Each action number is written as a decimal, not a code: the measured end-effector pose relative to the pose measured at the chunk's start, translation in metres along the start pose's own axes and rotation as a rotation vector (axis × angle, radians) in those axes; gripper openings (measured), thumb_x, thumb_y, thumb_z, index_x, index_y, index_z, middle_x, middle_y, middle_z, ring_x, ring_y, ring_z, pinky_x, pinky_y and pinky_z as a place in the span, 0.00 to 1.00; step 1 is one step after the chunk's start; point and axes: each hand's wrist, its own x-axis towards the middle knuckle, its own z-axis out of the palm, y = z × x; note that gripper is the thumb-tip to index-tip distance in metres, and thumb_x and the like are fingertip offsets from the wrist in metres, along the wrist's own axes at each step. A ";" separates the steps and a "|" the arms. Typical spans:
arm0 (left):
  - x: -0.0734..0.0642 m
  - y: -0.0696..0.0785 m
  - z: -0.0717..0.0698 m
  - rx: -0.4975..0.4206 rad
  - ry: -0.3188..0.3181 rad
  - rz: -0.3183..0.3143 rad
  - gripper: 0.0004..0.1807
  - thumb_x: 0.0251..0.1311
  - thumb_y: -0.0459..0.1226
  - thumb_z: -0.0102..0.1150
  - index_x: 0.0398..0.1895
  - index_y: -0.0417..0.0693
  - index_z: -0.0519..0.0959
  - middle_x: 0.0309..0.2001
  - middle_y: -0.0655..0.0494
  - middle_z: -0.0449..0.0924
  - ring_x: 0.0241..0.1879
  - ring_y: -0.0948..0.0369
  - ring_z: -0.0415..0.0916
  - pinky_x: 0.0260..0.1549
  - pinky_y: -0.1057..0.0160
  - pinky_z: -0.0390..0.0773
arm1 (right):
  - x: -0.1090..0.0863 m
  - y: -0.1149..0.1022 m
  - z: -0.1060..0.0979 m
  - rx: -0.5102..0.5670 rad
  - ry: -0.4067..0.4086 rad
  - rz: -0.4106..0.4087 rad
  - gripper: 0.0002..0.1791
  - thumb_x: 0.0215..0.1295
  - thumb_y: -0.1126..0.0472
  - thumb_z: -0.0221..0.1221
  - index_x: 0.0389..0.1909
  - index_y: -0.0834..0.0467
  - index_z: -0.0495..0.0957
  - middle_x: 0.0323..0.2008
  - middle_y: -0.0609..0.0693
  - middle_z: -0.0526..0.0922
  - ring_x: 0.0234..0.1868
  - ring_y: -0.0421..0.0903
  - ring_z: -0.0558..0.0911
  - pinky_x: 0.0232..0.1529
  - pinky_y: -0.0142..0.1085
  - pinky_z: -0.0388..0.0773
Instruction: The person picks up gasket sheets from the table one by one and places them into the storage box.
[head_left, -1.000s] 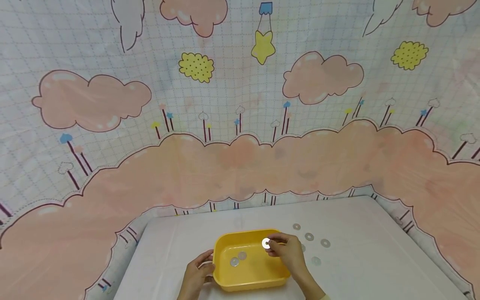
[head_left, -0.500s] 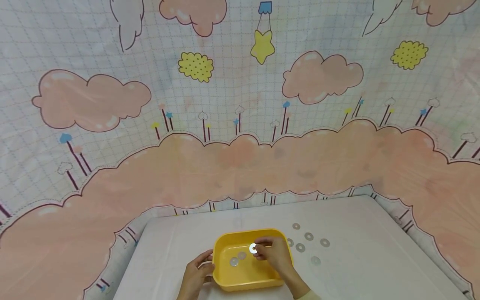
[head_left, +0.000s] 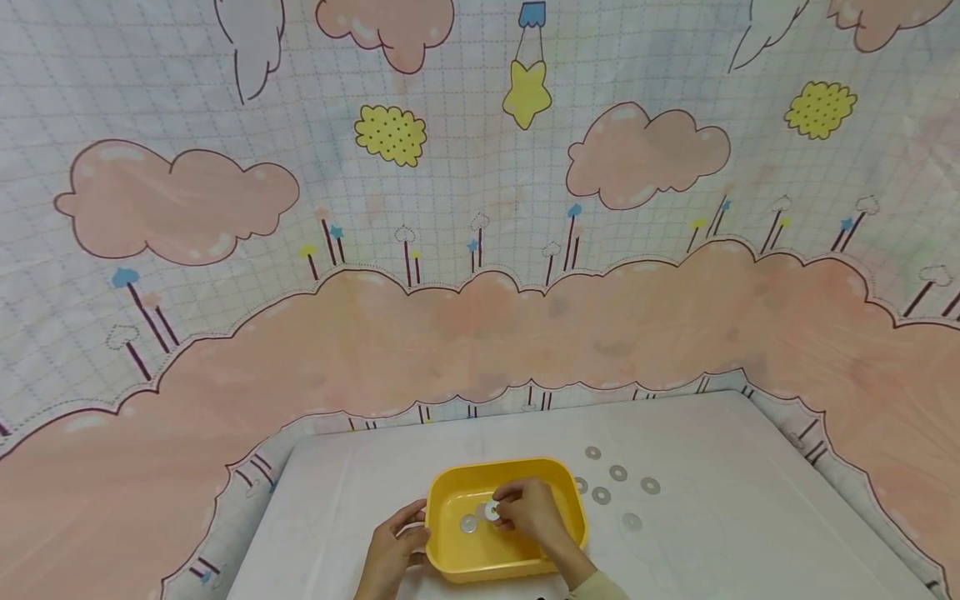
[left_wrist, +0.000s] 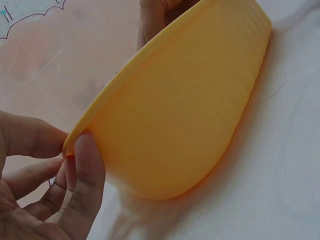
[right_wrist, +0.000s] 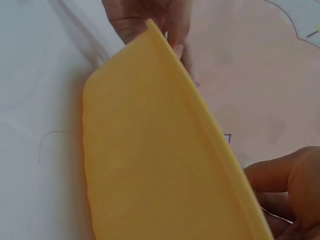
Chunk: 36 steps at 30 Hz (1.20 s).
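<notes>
A yellow plastic basin [head_left: 480,550] stands on the table. My left hand [head_left: 393,546] grips its left end; in the left wrist view the thumb lies against the outer wall [left_wrist: 170,110] and fingers are at the rim. Over the inside of the basin, my right hand [head_left: 534,512] pinches a shiny flat washer [head_left: 491,508] between thumb and fingers. A second washer [head_left: 468,523] lies on the basin floor, and another beside it is partly covered by the held one. In the right wrist view the basin wall [right_wrist: 145,135] hides the washer and part of my right hand [right_wrist: 295,185].
Several loose washers [head_left: 618,473] lie on the white-covered table [head_left: 712,467] to the right of the basin; one [head_left: 581,485] is close by its right rim. A cloth [head_left: 480,333] printed with clouds hangs behind the table.
My right hand has moved left and down into the basin with the washer, from near its right rim to close over the washers inside. My left hand has stayed on the basin.
</notes>
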 end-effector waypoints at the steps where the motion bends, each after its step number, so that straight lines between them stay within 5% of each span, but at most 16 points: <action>1: 0.000 0.000 0.000 0.000 0.001 0.001 0.32 0.58 0.27 0.58 0.68 0.32 0.66 0.52 0.43 0.72 0.40 0.60 0.78 0.33 0.57 0.86 | 0.000 0.000 0.001 -0.009 -0.003 0.002 0.07 0.54 0.77 0.60 0.34 0.70 0.83 0.25 0.55 0.84 0.21 0.43 0.84 0.23 0.34 0.84; 20: -0.009 -0.006 0.001 0.002 0.007 0.003 0.32 0.57 0.27 0.58 0.68 0.32 0.65 0.53 0.43 0.72 0.40 0.60 0.79 0.34 0.56 0.86 | -0.008 0.008 0.004 -0.162 -0.062 0.012 0.08 0.48 0.78 0.58 0.29 0.68 0.83 0.21 0.56 0.84 0.16 0.43 0.82 0.19 0.33 0.82; 27: -0.011 -0.006 0.001 -0.007 0.000 0.002 0.33 0.57 0.27 0.58 0.68 0.32 0.65 0.53 0.44 0.71 0.41 0.60 0.79 0.34 0.57 0.86 | -0.010 0.007 0.001 -0.251 0.017 -0.056 0.10 0.47 0.76 0.57 0.30 0.67 0.83 0.20 0.53 0.83 0.17 0.41 0.80 0.19 0.30 0.78; 36: -0.008 0.000 0.000 -0.006 -0.005 -0.008 0.33 0.57 0.28 0.59 0.68 0.32 0.66 0.52 0.45 0.71 0.41 0.59 0.78 0.35 0.58 0.86 | -0.011 -0.013 -0.017 -0.140 0.044 -0.090 0.10 0.59 0.71 0.59 0.39 0.71 0.81 0.28 0.54 0.83 0.23 0.45 0.84 0.26 0.36 0.86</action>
